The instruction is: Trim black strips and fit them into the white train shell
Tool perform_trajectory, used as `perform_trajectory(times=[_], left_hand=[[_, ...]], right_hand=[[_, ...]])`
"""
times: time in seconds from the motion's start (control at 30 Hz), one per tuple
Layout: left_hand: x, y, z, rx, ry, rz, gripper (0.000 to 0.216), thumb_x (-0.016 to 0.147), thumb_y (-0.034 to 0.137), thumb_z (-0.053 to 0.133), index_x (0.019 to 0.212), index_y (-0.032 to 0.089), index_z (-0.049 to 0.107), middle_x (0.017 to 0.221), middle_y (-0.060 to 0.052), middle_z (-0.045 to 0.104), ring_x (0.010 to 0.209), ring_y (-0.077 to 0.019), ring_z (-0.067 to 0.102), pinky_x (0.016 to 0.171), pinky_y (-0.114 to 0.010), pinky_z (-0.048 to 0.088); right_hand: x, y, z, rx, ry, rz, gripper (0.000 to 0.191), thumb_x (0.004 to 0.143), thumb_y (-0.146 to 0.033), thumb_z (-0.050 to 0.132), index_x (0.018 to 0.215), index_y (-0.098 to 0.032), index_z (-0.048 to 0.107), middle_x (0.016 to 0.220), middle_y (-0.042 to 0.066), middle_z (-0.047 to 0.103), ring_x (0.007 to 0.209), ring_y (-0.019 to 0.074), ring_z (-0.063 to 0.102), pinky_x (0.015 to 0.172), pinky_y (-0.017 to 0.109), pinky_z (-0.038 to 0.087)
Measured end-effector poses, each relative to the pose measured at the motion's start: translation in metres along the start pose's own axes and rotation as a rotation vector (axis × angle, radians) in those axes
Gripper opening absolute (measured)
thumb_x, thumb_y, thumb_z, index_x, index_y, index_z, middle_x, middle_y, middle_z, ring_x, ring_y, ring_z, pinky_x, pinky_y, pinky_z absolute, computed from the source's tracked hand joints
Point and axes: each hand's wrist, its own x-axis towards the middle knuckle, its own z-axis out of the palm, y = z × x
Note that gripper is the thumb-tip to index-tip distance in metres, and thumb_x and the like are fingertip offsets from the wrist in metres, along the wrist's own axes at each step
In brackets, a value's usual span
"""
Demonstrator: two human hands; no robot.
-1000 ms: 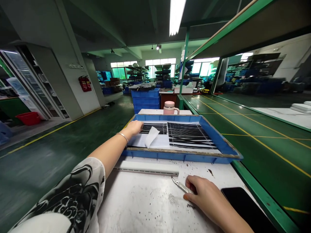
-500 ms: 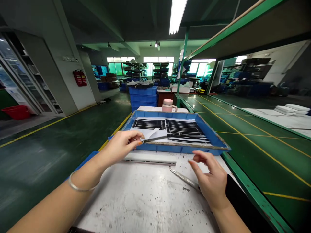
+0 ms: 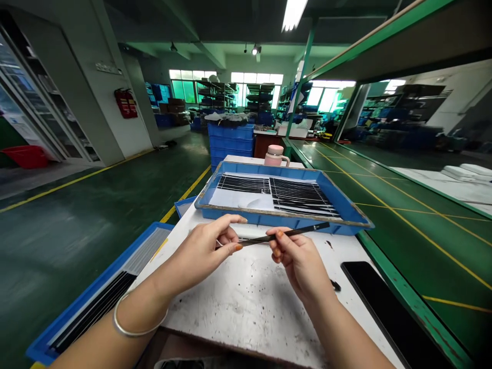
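Observation:
My left hand [image 3: 205, 248] and my right hand [image 3: 298, 261] both pinch a thin black strip [image 3: 286, 235] between fingertips and thumbs, above the white work table [image 3: 238, 307]. Its far end points right, past my right hand. Behind the hands stands a blue plastic tray [image 3: 282, 219] holding rows of black strips [image 3: 302, 197] on a white backing sheet [image 3: 240, 199]. A white bar [image 3: 251, 237] is mostly hidden by my hands. The craft knife is out of sight. A silver bangle circles my left wrist.
A black phone [image 3: 384, 302] lies at the table's right edge, beside a green bench. A second blue tray with strips [image 3: 96, 302] sits lower left. A pink flask [image 3: 275, 155] stands beyond the tray, with stacked blue crates [image 3: 230, 146] behind.
The black strip has moved from over the tray to above the table, and my right hand has taken hold of it too. The view has turned left, and the white flap no longer stands up.

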Motion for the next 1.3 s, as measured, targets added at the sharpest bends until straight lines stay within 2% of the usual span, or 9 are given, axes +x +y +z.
perform_trajectory(times=[0.1, 0.23, 0.37, 0.5, 0.63, 0.87, 1.0, 1.3], left_hand=[[-0.008, -0.013, -0.01, -0.161, 0.01, -0.011, 0.034, 0.094, 0.027, 0.054, 0.128, 0.025, 0.054, 0.1, -0.003, 0.07, 0.093, -0.017, 0.065, 0.081, -0.027, 0.049], [-0.021, -0.031, -0.019, -0.484, 0.133, -0.064, 0.03, 0.096, 0.037, 0.054, 0.122, 0.021, 0.057, 0.094, -0.004, 0.071, 0.086, -0.0155, 0.066, 0.079, -0.026, 0.052], [-0.035, -0.035, -0.006, -0.663, 0.18, -0.102, 0.024, 0.084, 0.026, 0.072, 0.108, 0.02, 0.069, 0.09, -0.003, 0.072, 0.084, -0.0141, 0.065, 0.074, -0.023, 0.052], [-0.045, -0.027, 0.016, -0.783, 0.189, -0.094, 0.031, 0.071, 0.018, 0.083, 0.101, 0.023, 0.076, 0.094, -0.003, 0.073, 0.089, -0.0151, 0.066, 0.078, -0.023, 0.053], [-0.05, -0.018, 0.027, -0.853, 0.237, -0.078, 0.03, 0.066, 0.017, 0.086, 0.095, 0.023, 0.078, 0.094, -0.004, 0.074, 0.083, -0.0151, 0.067, 0.076, -0.025, 0.054], [-0.055, -0.018, 0.029, -0.852, 0.311, -0.087, 0.02, 0.068, 0.021, 0.085, 0.087, 0.021, 0.08, 0.089, -0.004, 0.074, 0.075, -0.0129, 0.063, 0.067, -0.021, 0.052], [-0.057, -0.022, 0.03, -0.878, 0.339, -0.08, 0.018, 0.069, 0.022, 0.085, 0.086, 0.022, 0.08, 0.091, -0.004, 0.074, 0.071, -0.0107, 0.061, 0.061, -0.019, 0.05], [-0.064, -0.022, 0.031, -0.916, 0.379, -0.069, 0.017, 0.068, 0.02, 0.086, 0.084, 0.022, 0.081, 0.09, -0.005, 0.074, 0.069, -0.01, 0.059, 0.06, -0.019, 0.05]], right_hand=[[-0.005, 0.002, -0.01, 0.125, 0.104, 0.041, 0.023, 0.095, -0.037, 0.063, 0.098, -0.014, 0.062, 0.077, -0.002, 0.057, 0.06, 0.0102, 0.053, 0.053, 0.024, 0.047], [-0.018, 0.006, -0.021, 0.255, 0.234, 0.088, 0.019, 0.094, -0.032, 0.064, 0.098, -0.014, 0.062, 0.076, -0.003, 0.055, 0.058, 0.0092, 0.051, 0.051, 0.021, 0.045], [-0.03, 0.013, -0.018, 0.359, 0.321, 0.146, 0.015, 0.093, -0.027, 0.065, 0.097, -0.013, 0.062, 0.075, -0.003, 0.054, 0.058, 0.0083, 0.05, 0.048, 0.019, 0.043], [-0.038, 0.018, -0.01, 0.443, 0.377, 0.192, 0.014, 0.092, -0.026, 0.066, 0.097, -0.013, 0.063, 0.075, -0.003, 0.053, 0.059, 0.0078, 0.05, 0.047, 0.017, 0.043], [-0.044, 0.02, -0.004, 0.477, 0.413, 0.225, 0.016, 0.089, -0.026, 0.07, 0.097, -0.012, 0.065, 0.076, -0.001, 0.055, 0.062, 0.008, 0.051, 0.049, 0.016, 0.044], [-0.056, 0.016, 0.004, 0.448, 0.433, 0.215, 0.029, 0.074, -0.034, 0.083, 0.093, -0.016, 0.071, 0.077, 0.002, 0.056, 0.064, 0.0083, 0.05, 0.052, 0.013, 0.046], [-0.059, 0.013, 0.007, 0.419, 0.432, 0.203, 0.028, 0.074, -0.037, 0.082, 0.091, -0.018, 0.072, 0.077, 0.002, 0.056, 0.063, 0.0088, 0.049, 0.051, 0.014, 0.045], [-0.069, 0.011, 0.009, 0.373, 0.434, 0.196, 0.026, 0.074, -0.04, 0.081, 0.089, -0.02, 0.073, 0.08, 0.004, 0.056, 0.065, 0.0108, 0.05, 0.051, 0.015, 0.047]])
